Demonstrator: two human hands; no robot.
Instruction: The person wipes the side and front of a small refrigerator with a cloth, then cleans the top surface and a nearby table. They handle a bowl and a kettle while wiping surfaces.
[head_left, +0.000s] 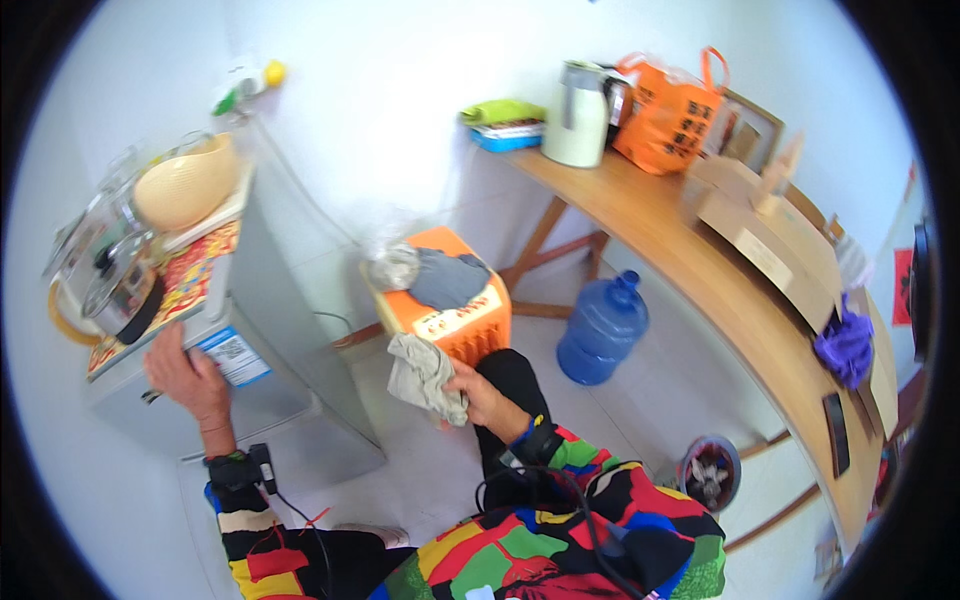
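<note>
My right hand (480, 396) grips a crumpled grey-beige cloth (427, 375), which hangs in front of an orange plastic box (480, 322). A dark grey cloth (450, 277) and a clear plastic bag (394, 262) lie on top of that box. My left hand (184, 375) holds nothing and has its fingers apart. It is at the upper front edge of a grey refrigerator (277, 360), beside a blue and white label (234, 355). Behind my left hand, a glass-lidded pot (124, 292) and a beige plastic basket (187, 182) stand on the patterned cover of the refrigerator's top.
A curved-looking wooden table (645, 225) on the right holds a pale green thermos jug (574, 116), an orange bag (667, 112), cardboard (780, 240) and a purple cloth (846, 345). A blue water bottle (602, 330) and a waste bin (709, 476) stand on the floor.
</note>
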